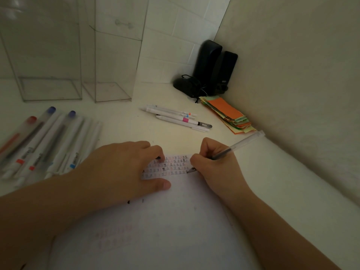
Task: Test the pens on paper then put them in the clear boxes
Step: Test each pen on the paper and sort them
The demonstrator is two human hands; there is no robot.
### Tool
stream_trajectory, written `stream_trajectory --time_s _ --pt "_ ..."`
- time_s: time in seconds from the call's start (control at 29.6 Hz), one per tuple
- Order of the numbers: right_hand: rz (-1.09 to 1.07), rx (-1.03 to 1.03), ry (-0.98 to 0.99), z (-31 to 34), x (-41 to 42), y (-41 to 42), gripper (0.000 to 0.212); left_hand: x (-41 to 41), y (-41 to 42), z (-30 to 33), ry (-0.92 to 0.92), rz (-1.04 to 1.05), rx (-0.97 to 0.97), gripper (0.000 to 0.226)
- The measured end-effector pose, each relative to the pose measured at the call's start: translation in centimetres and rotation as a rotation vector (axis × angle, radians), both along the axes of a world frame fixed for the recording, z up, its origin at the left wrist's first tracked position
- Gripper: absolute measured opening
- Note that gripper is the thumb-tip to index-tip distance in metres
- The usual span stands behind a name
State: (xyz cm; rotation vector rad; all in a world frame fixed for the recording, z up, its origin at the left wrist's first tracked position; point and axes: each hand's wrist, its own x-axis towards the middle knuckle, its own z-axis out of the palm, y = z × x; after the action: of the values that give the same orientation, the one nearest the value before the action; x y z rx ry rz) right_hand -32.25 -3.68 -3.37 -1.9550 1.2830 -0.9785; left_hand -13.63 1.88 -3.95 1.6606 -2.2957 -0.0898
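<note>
White desk (253, 172), centre frame: right hand (214, 168) fingers pinch clear pen (239, 144); left hand (124, 168) fingers flat, steadying paper slip (173, 166).

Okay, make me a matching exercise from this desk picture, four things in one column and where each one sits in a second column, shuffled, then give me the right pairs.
Things:
1. clear boxes
2. stack of coloured paper slips
3. group of capped pens
4. pen in the right hand

Places:
A. tip down on the small marked paper
B. lying on the desk at the left, beside the left forearm
C. standing empty at the back left
D. against the right wall, in front of the black objects in the corner

Pairs: 1-C, 2-D, 3-B, 4-A
</note>
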Motion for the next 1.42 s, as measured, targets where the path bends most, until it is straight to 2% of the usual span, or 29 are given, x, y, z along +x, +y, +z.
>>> stream_trajectory --time_s 0.1,0.24,0.3,0.44,0.51,0.57,0.68,0.74,0.85,0.95,1.05,1.15,1.25,1.35,1.42 --pt "-0.008 0.0 -0.015 0.1 -0.1 0.0 0.028 -0.2 0.1 0.2 0.015 -0.001 0.007 0.058" --pt "-0.002 -0.013 0.023 -0.1 -0.1 0.0 0.03 0.1 0.1 -0.2 0.012 -0.018 -0.032 0.076" --pt "-0.03 0.001 0.005 0.0 -0.1 0.0 0.031 0.1 0.1 -0.2 0.015 -0.024 -0.043 0.078" --pt "-0.072 0.185 -0.373 0.3 -1.2 -0.2 0.027 0.1 0.2 -0.2 0.037 -0.057 -0.075 0.071" --pt "-0.049 0.205 -0.434 0.6 -1.4 0.0 0.02 0.1 0.2 -0.2 0.11 -0.062 -0.127 0.066" --pt "0.026 0.185 -0.446 0.9 -1.2 0.6 0.02 0.1 0.2 -0.1 0.234 -0.046 -0.141 0.058" --pt "0.209 0.217 -0.503 1.2 -0.9 1.3 0.021 -0.4 0.3 0.2 0.391 -0.013 -0.155 0.03" --pt "0.339 0.254 -0.533 1.0 -0.8 1.7 0.019 -0.5 0.2 0.4 0.443 -0.011 -0.129 0.016" --pt "0.478 0.313 -0.582 0.9 -0.7 2.0 0.031 -0.5 0.1 0.8 0.485 -0.053 -0.055 0.011" --pt "0.48 0.318 -0.599 0.9 -0.7 2.1 0.036 -0.5 0.2 0.9 0.481 -0.087 -0.013 0.017" --pt "0.465 0.307 -0.582 0.9 -0.6 2.1 0.022 -0.6 0.3 1.0 0.469 -0.075 -0.001 0.008" --pt "0.447 0.32 -0.571 0.8 -0.7 2.2 0.026 -0.7 0.4 1.0 0.454 -0.066 -0.003 0.009" --pt "0.435 0.304 -0.538 0.9 -0.5 2.3 0.025 -0.7 0.2 0.2 0.424 -0.103 -0.083 0.008" --pt "0.379 0.244 -0.405 0.9 -0.2 2.4 0.029 -0.8 -0.2 -0.7 0.336 -0.188 -0.157 0.024" --pt "0.399 0.237 -0.408 1.1 0.1 2.7 0.026 -1.2 -0.2 -0.8 0.28 -0.227 -0.233 0.026"
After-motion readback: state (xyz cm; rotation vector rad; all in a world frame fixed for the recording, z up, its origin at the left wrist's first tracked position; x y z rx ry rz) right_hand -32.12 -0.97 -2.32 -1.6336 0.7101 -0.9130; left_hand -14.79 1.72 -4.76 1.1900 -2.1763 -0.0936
